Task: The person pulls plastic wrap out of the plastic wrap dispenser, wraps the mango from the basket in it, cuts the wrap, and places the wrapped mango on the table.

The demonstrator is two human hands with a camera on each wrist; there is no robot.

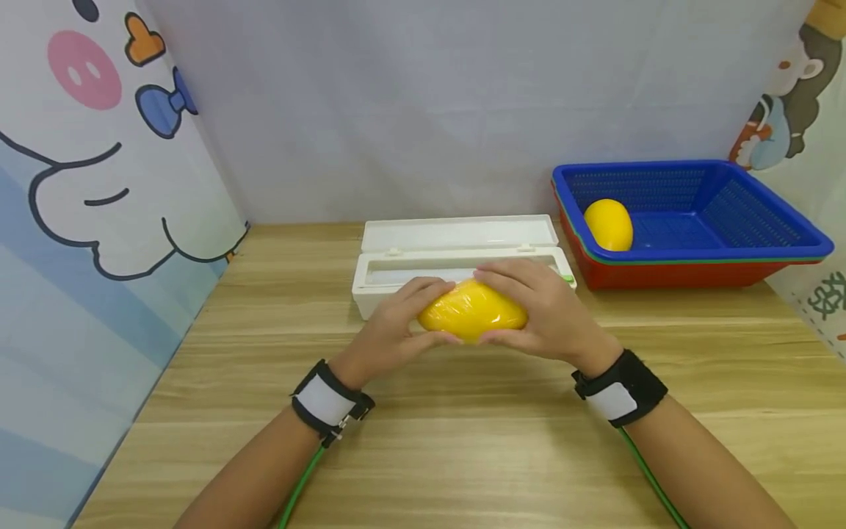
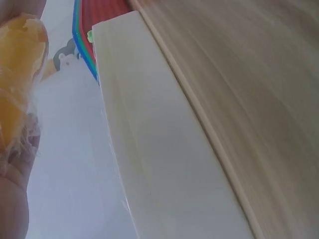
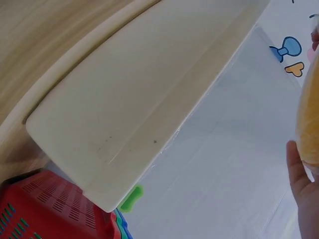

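Observation:
A yellow mango [image 1: 472,312] wrapped in clear cling film is held between both hands, in front of a white cling film dispenser [image 1: 373,303]. My left hand [image 1: 396,323] grips its left end, thumb below and fingers above. Around the right end, my right hand [image 1: 545,308] grips in the same way. Loose, crinkled film shows along the mango [image 2: 17,74] in the left wrist view. The dispenser's lid [image 1: 459,234] is flipped up towards the back, and a white roll lies inside. A green slider [image 3: 131,198] sits at the dispenser's right end.
Stacked plastic baskets, with a blue one [image 1: 667,253] on top and a red one [image 1: 674,275] below, stand at the back right. Another yellow mango [image 1: 609,225] lies in the blue basket. A pale curtain [image 1: 410,110] hangs behind the wooden table [image 1: 463,441].

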